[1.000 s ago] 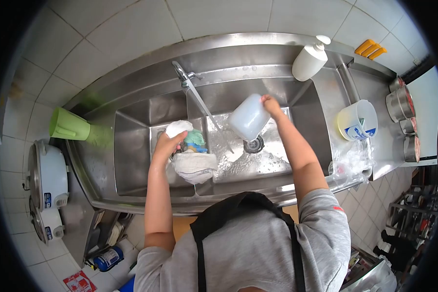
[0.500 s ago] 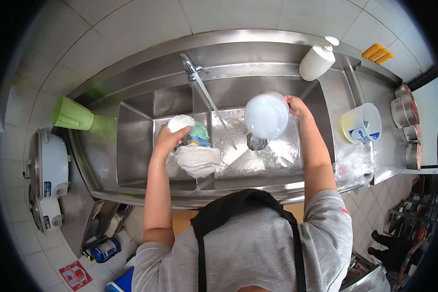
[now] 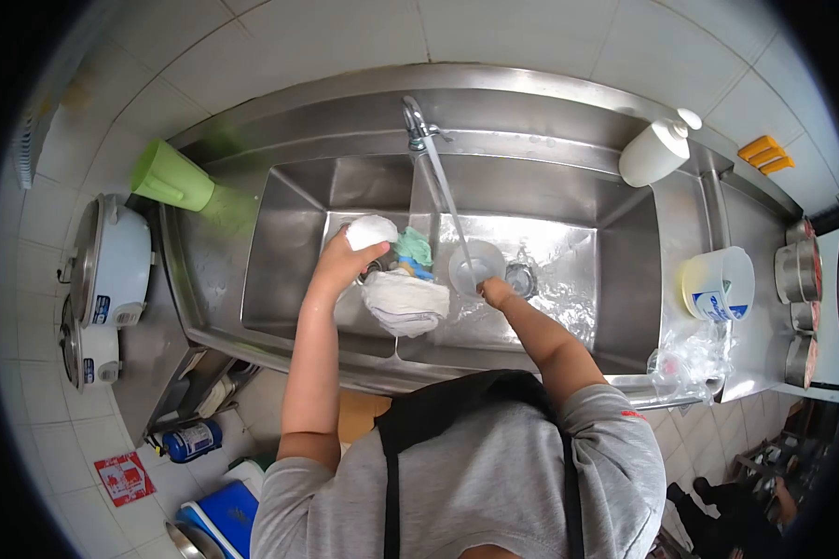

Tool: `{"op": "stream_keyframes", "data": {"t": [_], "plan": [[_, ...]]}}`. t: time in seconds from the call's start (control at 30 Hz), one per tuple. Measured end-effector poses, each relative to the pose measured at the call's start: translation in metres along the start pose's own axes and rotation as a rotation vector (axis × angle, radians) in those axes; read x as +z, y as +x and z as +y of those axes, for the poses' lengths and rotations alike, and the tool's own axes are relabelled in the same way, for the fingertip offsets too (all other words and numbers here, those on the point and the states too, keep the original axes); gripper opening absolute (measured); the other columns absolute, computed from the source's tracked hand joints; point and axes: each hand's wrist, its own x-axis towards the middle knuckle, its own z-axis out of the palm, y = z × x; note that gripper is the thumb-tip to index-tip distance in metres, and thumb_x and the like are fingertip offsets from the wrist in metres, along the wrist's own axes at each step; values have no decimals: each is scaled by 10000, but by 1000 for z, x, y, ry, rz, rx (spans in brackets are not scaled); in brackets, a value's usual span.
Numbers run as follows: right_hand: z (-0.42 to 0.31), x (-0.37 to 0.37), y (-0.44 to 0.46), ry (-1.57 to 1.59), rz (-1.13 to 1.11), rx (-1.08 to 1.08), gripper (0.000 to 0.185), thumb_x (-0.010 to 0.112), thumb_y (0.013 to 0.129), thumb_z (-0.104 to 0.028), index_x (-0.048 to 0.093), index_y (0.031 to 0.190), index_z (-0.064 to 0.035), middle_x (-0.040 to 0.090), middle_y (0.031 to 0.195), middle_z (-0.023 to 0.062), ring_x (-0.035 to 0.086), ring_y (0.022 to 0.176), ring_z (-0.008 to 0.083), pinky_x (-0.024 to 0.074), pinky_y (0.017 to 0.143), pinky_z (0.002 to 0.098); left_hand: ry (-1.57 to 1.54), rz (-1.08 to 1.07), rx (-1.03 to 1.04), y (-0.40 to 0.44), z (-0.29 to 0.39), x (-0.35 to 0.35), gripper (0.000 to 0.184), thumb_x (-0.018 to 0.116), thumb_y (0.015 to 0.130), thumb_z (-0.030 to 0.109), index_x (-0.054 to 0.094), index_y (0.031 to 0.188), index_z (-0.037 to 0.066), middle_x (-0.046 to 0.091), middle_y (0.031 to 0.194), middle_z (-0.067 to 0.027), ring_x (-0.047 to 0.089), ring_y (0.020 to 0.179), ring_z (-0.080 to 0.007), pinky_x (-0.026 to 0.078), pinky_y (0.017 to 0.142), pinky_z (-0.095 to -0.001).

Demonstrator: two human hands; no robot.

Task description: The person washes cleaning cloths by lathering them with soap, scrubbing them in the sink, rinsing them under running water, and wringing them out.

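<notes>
My left hand (image 3: 343, 259) is closed around a white rounded pad (image 3: 373, 232) over the sink's middle divider; whether it is sponge or cloth is unclear. Just below it, folded white cloths (image 3: 406, 304) lie over the divider, with a green cloth (image 3: 413, 246) and something blue beside them. In the right basin, my right hand (image 3: 496, 292) grips the near rim of a translucent white bowl (image 3: 475, 264). Water from the tap (image 3: 418, 130) runs down into the bowl. A drain strainer (image 3: 521, 279) sits just right of the bowl.
A white pump bottle (image 3: 654, 152) stands on the back right ledge. Right of the sink are a plastic tub (image 3: 715, 284) and crumpled clear plastic (image 3: 690, 361). A green pitcher (image 3: 173, 177) is at the left. At the far right, a person in dark clothes (image 3: 736, 522) is partly visible.
My right hand has brought the bowl down and left, from above the right basin to under the tap stream. The left hand still holds the white pad. The camera view has shifted.
</notes>
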Motion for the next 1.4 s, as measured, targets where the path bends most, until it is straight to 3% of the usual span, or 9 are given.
{"op": "stream_keyframes", "data": {"t": [0.13, 0.27, 0.43, 0.53, 0.67, 0.97, 1.2, 1.3, 1.4], "plan": [[-21, -29, 40, -97, 195, 79, 155, 520, 733, -123, 625, 825, -54, 602, 836, 164, 584, 811, 327, 468, 730, 396, 463, 45, 47, -18, 25, -3, 714, 646, 701, 402, 401, 1160, -87, 532, 1033, -274, 535, 997, -321, 428, 812, -321], [-81, -162, 74, 53, 722, 26, 175, 519, 753, -129, 596, 721, 25, 585, 687, 210, 609, 669, 312, 488, 635, 400, 213, -51, 113, 35, -23, 17, 519, 456, 829, 407, 443, 1116, -25, 552, 1010, -218, 543, 976, -270, 460, 730, -321], [-132, -251, 101, 1102, 143, 64, 123, 591, 750, -91, 609, 701, 21, 608, 643, 115, 604, 551, 195, 486, 524, 326, 5, -323, -96, 95, -11, 66, 328, 471, 843, 315, 501, 1000, 29, 581, 891, -85, 576, 748, -155, 468, 487, -262], [-161, -275, 84, 556, 102, -15, 78, 600, 738, -24, 606, 771, 46, 611, 686, 115, 608, 560, 198, 514, 513, 287, 21, -272, -228, 142, -23, 90, 308, 560, 804, 224, 491, 1041, 39, 573, 928, -84, 582, 771, -173, 493, 490, -269], [-166, -287, 83, 917, -187, -25, 132, 569, 756, 22, 585, 882, 55, 609, 715, 130, 614, 606, 186, 524, 520, 268, -310, -37, -260, 155, -20, 116, 411, 628, 750, 148, 462, 1114, 54, 530, 1052, -66, 574, 877, -196, 541, 592, -313], [-133, -242, 116, 859, 438, -139, 290, 539, 814, -287, 638, 777, -17, 616, 691, 67, 597, 656, 188, 455, 614, 307, -358, -159, -145, 167, 18, 98, 444, 598, 714, 47, 452, 1133, 44, 538, 1036, -128, 577, 884, -238, 536, 654, -369], [-141, -212, 74, 1975, 412, 613, 420, 506, 834, -400, 532, 990, -11, 581, 833, 69, 562, 709, 169, 457, 645, 294, -656, -205, -59, 164, 24, 90, 306, 608, 714, 74, 531, 996, -16, 587, 897, -121, 582, 844, -214, 485, 694, -324], [-124, -194, 112, 2160, 394, -88, 519, 541, 802, -435, 471, 1060, 11, 577, 909, 86, 559, 774, 212, 439, 743, 322, -519, -88, 27, 167, -4, 89, 351, 579, 760, 160, 502, 1064, 0, 560, 997, -153, 544, 959, -243, 436, 831, -369], [-129, -204, 116, 1543, 535, -14, 363, 647, 711, -317, 532, 920, -43, 579, 885, 85, 561, 736, 211, 449, 637, 347, -747, 2, -558, 130, 20, 87, 523, 507, 795, 363, 415, 1175, 16, 477, 1134, -190, 462, 1075, -302, 330, 925, -489]]}}
